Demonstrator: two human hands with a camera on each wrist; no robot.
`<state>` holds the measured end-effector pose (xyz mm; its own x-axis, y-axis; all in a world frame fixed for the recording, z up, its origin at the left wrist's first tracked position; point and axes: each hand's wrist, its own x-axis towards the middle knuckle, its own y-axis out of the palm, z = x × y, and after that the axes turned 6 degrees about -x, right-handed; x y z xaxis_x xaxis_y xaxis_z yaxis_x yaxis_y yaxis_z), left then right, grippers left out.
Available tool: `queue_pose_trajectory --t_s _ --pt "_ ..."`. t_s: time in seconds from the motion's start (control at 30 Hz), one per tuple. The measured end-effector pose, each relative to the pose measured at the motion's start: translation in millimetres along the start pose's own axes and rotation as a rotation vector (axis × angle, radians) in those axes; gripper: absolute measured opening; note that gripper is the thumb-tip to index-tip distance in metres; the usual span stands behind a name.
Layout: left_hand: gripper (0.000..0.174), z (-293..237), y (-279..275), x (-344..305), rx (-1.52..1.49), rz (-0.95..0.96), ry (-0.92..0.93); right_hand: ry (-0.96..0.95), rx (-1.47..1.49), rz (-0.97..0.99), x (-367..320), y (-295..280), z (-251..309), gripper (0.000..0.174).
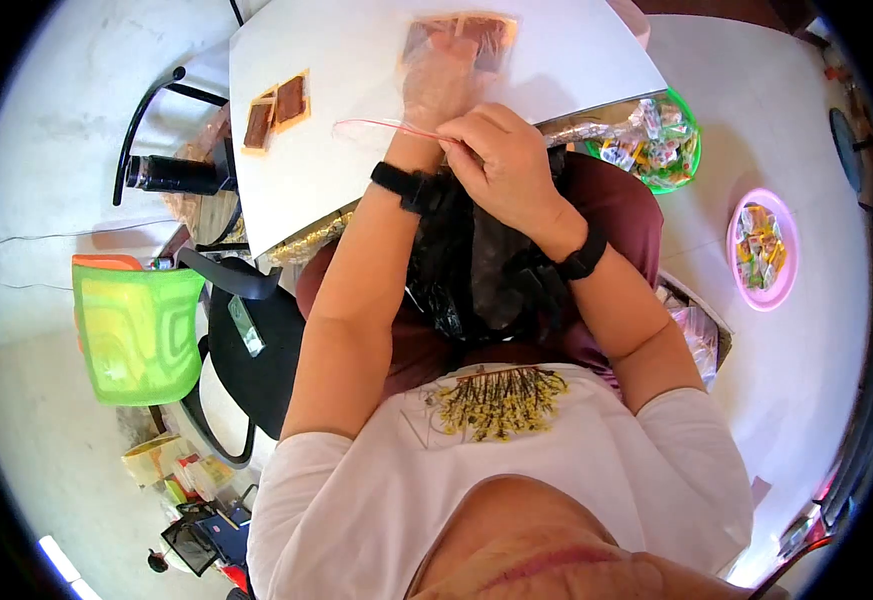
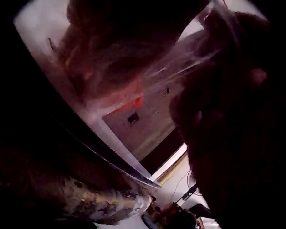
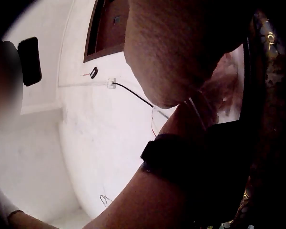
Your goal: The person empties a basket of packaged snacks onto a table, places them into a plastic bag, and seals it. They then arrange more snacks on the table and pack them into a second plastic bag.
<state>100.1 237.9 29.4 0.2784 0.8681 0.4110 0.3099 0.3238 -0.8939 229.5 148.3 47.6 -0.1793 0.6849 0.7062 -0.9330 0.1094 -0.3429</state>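
My left hand is inside a clear plastic bag with a red strip along its mouth. Its fingers lie over brown flat squares with tan edges at the far part of the white table; the plastic blurs the fingers, and I cannot tell whether they grip the squares. Over the left wrist, my right hand pinches the bag's red-edged mouth between thumb and fingers. Two more brown squares lie on the table to the left. In the left wrist view the hand is dark behind clear film.
A black plastic bag lies on the lap below the table edge. A green basket and a pink basin of small colourful packets stand to the right. Chairs, one with a green back, stand on the left.
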Motion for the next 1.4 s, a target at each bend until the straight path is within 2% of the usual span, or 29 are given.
queue_pose_trajectory --t_s 0.13,0.23,0.33,0.43,0.5,0.53,0.6,0.63,0.7,0.73,0.83,0.93,1.03,1.13,1.27,1.4 --pt "0.045 -15 -14 8 -0.023 0.034 -0.054 -0.003 0.004 0.018 1 0 -1 0.006" --pt "0.041 -10 -5 5 -0.02 -0.011 -0.056 -0.044 -0.016 -0.013 3 1 -4 0.007" --pt "0.026 1 -22 -40 -0.074 -0.167 0.289 -0.007 0.015 -0.03 4 0 -2 0.008" --pt "0.015 -20 -77 -79 -0.16 0.035 0.048 0.077 0.064 -0.003 3 -3 -1 0.008" --pt "0.015 -14 -98 -95 -0.327 -0.287 0.013 0.085 0.072 -0.019 3 -3 -1 0.007" --pt "0.009 -9 -110 -104 -0.313 -0.316 -0.101 0.091 0.073 -0.008 3 -2 -1 0.007" --pt "0.015 27 -115 -106 -0.164 -0.443 -0.257 0.1 0.075 0.017 3 -1 1 0.007" --pt "0.018 54 -111 -106 -0.19 -0.452 -0.351 0.092 0.062 0.026 3 0 2 0.007" --pt "0.024 114 -96 -107 0.11 -0.395 -0.35 0.072 0.031 0.041 2 2 3 0.007" --pt "0.028 122 -97 -101 0.258 -0.364 -0.347 0.074 0.029 0.048 3 3 3 0.007" --pt "0.038 133 -95 -87 0.281 -0.047 -0.646 0.081 0.024 0.07 2 5 3 0.007" --pt "0.04 133 -89 -79 0.331 0.015 -0.635 0.083 0.028 0.087 2 7 3 0.007" --pt "0.041 132 -86 -80 0.336 0.008 -0.579 0.073 0.032 0.102 1 7 4 0.007" --pt "0.04 115 -92 -74 0.203 0.036 -0.632 0.075 0.032 0.106 -1 9 2 0.007" --pt "0.042 139 -81 -62 0.214 0.039 -0.63 0.055 0.035 0.112 -2 11 1 0.005" --pt "0.037 137 -82 -67 0.192 0.007 -0.612 0.049 0.03 0.119 -1 9 2 0.004"
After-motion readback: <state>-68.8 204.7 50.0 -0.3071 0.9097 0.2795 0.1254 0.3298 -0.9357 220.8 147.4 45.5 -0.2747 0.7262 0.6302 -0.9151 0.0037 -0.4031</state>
